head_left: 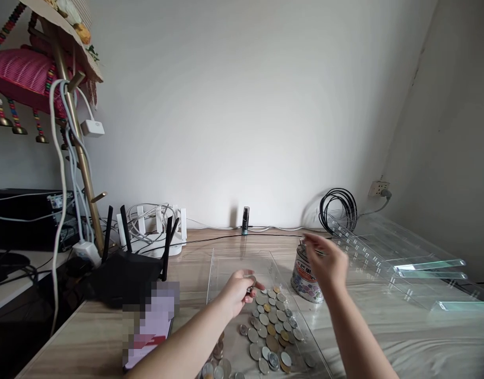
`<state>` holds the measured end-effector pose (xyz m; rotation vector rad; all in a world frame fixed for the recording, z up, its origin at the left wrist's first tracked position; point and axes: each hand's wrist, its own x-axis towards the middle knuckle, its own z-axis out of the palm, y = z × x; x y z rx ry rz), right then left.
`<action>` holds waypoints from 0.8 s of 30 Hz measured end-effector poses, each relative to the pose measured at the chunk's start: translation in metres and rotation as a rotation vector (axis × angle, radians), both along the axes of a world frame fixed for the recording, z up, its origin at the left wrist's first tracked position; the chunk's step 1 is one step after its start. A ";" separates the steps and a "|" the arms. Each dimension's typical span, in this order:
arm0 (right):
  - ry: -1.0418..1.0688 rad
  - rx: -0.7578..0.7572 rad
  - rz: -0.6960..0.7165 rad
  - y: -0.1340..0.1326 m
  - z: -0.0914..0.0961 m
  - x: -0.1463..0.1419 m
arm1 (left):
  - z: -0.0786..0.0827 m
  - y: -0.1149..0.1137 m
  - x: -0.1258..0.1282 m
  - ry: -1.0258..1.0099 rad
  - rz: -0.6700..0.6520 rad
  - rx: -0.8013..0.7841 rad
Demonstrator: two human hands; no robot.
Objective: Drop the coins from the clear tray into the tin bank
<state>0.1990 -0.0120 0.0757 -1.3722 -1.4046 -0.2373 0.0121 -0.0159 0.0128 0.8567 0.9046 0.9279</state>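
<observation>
My left hand [239, 292] is over a clear acrylic tray [211, 271], its fingers curled around what look like coins. Many silver and brass-coloured coins [272, 343] lie loose in the tray, some overlapping. At the tray's right stands an upright round tin [306, 279] with a floral print and a red label. Over its top is my right hand [331, 260], slightly blurred, with fingers drawn together at the rim. Whatever those fingers pinch is too small to make out, and the hand hides part of the tin's opening.
A phone [153, 334] with a blurred-out screen lies left of my left forearm, near a black router [125, 273] and a white router [155, 242]. A small dark bottle [245, 220] stands by the wall. Clear acrylic panels [407, 273] and coiled black cable [337, 210] are on the right.
</observation>
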 end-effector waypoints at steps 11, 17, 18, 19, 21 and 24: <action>-0.137 -0.485 0.512 0.003 -0.017 -0.047 | -0.001 0.001 0.000 -0.021 0.019 0.081; -0.223 -0.262 -0.287 0.011 0.013 0.039 | 0.001 -0.004 0.000 0.116 -0.043 -0.012; -0.243 -0.326 -0.293 0.014 0.013 0.049 | 0.000 -0.004 0.000 0.119 -0.051 -0.005; -0.255 -0.381 -0.284 0.017 0.011 0.056 | 0.000 -0.004 0.000 0.120 -0.055 -0.002; -0.251 -0.454 -0.279 0.022 0.006 0.063 | 0.001 -0.004 -0.001 0.122 -0.056 -0.010; -0.218 -0.505 -0.313 0.025 0.001 0.063 | 0.003 -0.004 -0.001 0.135 -0.048 -0.025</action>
